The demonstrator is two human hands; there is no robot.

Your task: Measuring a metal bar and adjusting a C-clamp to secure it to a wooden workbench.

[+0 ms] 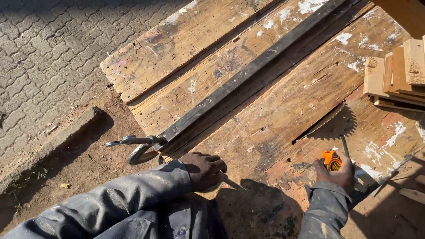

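On the worn wooden table (274, 110), your left hand (202, 169) lies palm-down, holding nothing, near 1 metal clamp (138, 146); your right hand (337, 173) grips 1 orange tape measure (331, 159) and 1 pencil (345, 145) beside 1 saw blade (330, 120).

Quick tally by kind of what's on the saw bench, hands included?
Hands: 2, left hand resting on the worn wooden bench top, right hand holding the tape
Orange tape measure: 1
Toothed circular saw blade: 1
Long dark metal fence bar: 1
Metal clamp: 1
Stack of pale wood offcuts: 1
Total: 7
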